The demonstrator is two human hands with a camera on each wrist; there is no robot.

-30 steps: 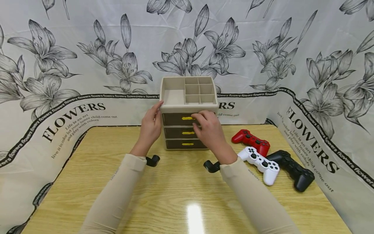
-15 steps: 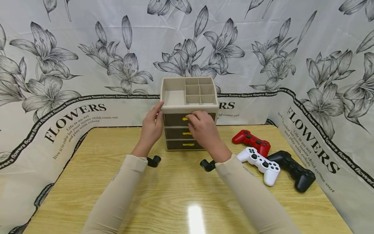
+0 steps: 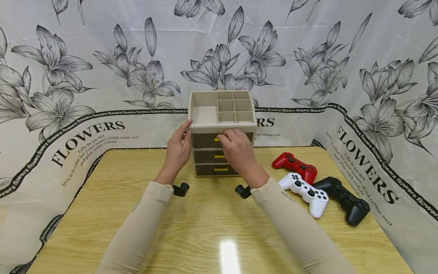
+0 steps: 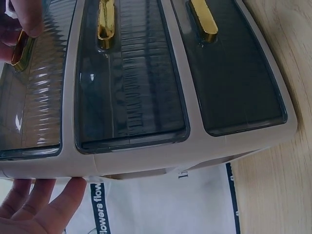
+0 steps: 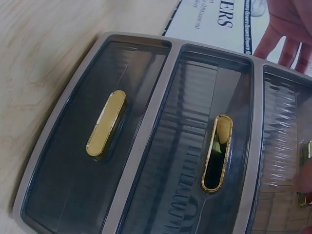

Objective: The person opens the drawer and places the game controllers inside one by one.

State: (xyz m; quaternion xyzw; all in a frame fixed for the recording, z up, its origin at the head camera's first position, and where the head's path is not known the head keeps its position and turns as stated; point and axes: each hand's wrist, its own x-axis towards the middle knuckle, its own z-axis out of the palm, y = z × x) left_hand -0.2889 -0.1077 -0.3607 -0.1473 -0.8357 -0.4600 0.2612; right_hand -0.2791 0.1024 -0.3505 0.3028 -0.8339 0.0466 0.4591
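Note:
A cream desktop organizer [image 3: 222, 128] with three dark see-through drawers stands at the back of the table. My left hand [image 3: 178, 150] rests against its left side near the top; the straight fingers [image 4: 61, 202] touch the side wall in the left wrist view. At the top drawer [image 3: 203, 141], my right hand [image 3: 239, 150] pinches the gold drawer handle [image 4: 22, 51], mostly hidden by that hand in the head view. All three drawers sit closed. The middle drawer handle [image 5: 217, 153] and bottom drawer handle [image 5: 106, 124] show untouched in the right wrist view.
To the right on the wooden table [image 3: 195, 228] lie a red game controller [image 3: 295, 167], a white game controller [image 3: 304, 193] and a black game controller [image 3: 342, 198], close together. Floral cloth [image 3: 137, 125] hangs behind the organizer and along both sides.
My right hand has slid left across the top drawer's front and now covers most of its handle. The left hand stays at the organizer's side.

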